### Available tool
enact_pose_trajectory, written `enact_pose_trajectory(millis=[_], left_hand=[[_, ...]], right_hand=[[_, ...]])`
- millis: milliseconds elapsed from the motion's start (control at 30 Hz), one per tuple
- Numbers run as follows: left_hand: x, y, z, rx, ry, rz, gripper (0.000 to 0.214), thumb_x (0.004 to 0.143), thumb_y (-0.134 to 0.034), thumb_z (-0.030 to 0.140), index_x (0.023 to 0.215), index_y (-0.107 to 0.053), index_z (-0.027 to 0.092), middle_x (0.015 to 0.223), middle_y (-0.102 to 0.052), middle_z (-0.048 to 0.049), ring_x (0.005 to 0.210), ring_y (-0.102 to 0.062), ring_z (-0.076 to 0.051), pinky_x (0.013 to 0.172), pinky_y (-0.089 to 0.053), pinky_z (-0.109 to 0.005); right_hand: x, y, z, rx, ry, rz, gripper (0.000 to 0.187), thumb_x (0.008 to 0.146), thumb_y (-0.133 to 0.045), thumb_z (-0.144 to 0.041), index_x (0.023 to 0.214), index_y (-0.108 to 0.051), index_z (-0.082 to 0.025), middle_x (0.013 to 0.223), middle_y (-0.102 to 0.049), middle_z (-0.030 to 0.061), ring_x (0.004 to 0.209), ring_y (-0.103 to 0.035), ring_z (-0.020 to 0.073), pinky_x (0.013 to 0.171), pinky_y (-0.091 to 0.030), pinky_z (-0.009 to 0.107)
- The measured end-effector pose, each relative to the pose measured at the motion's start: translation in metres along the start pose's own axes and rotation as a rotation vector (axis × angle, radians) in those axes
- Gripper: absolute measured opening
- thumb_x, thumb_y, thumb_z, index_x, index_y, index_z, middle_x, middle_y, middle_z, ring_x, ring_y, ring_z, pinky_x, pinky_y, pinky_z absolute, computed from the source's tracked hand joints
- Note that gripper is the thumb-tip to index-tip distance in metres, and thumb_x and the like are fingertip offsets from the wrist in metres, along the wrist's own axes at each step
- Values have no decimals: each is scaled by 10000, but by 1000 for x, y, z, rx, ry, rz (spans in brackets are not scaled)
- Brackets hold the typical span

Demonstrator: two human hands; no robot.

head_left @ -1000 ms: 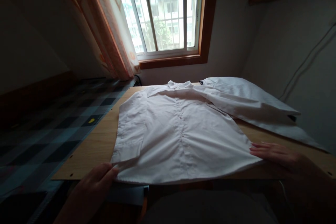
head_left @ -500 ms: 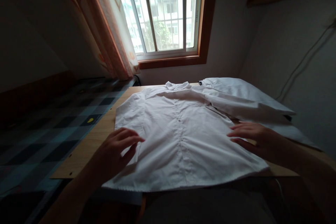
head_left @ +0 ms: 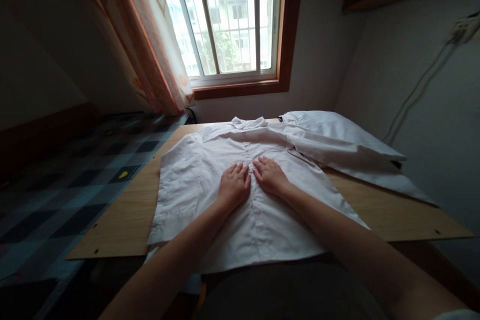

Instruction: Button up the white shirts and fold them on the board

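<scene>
A white button-up shirt [head_left: 225, 230] lies front side up on a wooden board [head_left: 123, 210], its collar toward the window and its hem at the near edge. My left hand [head_left: 235, 182] rests flat on the shirt's chest, just left of the button placket. Close beside it, my right hand [head_left: 269, 175] lies flat just right of the placket. Both hands have their fingers stretched out, and neither holds anything. One sleeve extends to the right; the other lies along the shirt's left side.
Another piece of white cloth [head_left: 330, 122] lies at the board's far right. A checked cloth [head_left: 93, 180] covers the surface on the left. Beyond the board are a barred window [head_left: 228, 25] and a patterned curtain [head_left: 161, 60]. A cable [head_left: 416, 85] hangs from a wall socket [head_left: 464, 29].
Both hands have moved inward and forward from above the shirt's sides to its middle, where they now lie flat near the buttons. The camera view has shifted slightly.
</scene>
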State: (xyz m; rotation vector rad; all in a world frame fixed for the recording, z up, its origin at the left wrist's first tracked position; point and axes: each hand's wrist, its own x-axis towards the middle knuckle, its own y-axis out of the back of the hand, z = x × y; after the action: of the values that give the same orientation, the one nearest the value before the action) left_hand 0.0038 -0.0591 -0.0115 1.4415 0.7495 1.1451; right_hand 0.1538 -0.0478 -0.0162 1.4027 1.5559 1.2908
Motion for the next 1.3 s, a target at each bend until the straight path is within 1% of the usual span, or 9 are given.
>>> enact_pose_trajectory(millis=[67,167,267,500,600,800,1067,1200,1300], left_hand=[[-7,4,-6,1,10,-34,482,990,-346,370,1422,-503,222,1512,-447,-87,1415,-373,-265,1167,-272,-503],[-16,13,-10,2,80,-124,530,991,-310,452,1476,-420,271,1572,-338,-83,1456,-282,-320,1127,-190,-680],[-28,19,-14,11,135,-184,576,985,-280,511,1506,-363,278,1600,-267,-93,1474,-211,-362,1079,-132,-761],[-63,30,-17,45,101,-246,565,993,-304,493,1512,-349,276,1609,-235,-89,1491,-191,-303,1148,-98,-657],[-74,32,-14,56,97,-255,573,987,-336,486,1515,-350,264,1611,-216,-125,1496,-179,-288,1170,-100,-601],[-102,35,-21,89,135,-170,625,955,-392,488,1497,-394,176,1578,-278,-196,1479,-231,-311,1169,-152,-573],[-157,30,-21,133,126,-32,505,931,-463,438,1423,-502,333,1548,-383,-125,1440,-310,-341,1095,-282,-594],[-151,41,-12,145,34,-39,477,920,-508,450,1361,-578,279,1468,-495,-134,1377,-409,-359,1071,-359,-567],[-116,48,-2,122,-100,-29,467,948,-470,396,1339,-587,168,1448,-513,-157,1354,-450,-322,1094,-390,-475]], right_hand=[[-6,1,5,5,-6,-20,539,1012,-298,-421,1487,-413,-194,1583,-321,109,1476,-240,258,1200,-123,501],[-14,8,17,-15,-66,-58,604,997,-245,-545,1512,-355,-251,1611,-251,87,1490,-173,302,1145,-49,662],[-24,13,31,-56,-153,-75,622,993,-221,-562,1527,-319,-260,1624,-213,86,1494,-135,321,1114,-35,708],[-62,11,58,-135,-169,-11,590,1002,-265,-518,1513,-362,-240,1603,-271,106,1480,-203,316,1148,-128,633],[-84,9,63,-186,-170,24,576,1000,-286,-503,1508,-375,-247,1598,-284,108,1474,-227,318,1148,-155,623],[-126,7,74,-288,-142,164,557,991,-312,-488,1468,-449,-235,1555,-373,120,1443,-307,318,1158,-180,590],[-179,0,88,-320,-67,279,550,969,-349,-504,1406,-529,-222,1484,-476,138,1387,-405,336,1113,-317,570],[-175,10,86,-340,-25,258,554,947,-389,-537,1357,-576,-215,1442,-521,151,1362,-431,363,1092,-335,595],[-143,17,68,-281,94,202,553,960,-396,-462,1402,-531,-159,1523,-415,149,1441,-316,328,1156,-274,544]])
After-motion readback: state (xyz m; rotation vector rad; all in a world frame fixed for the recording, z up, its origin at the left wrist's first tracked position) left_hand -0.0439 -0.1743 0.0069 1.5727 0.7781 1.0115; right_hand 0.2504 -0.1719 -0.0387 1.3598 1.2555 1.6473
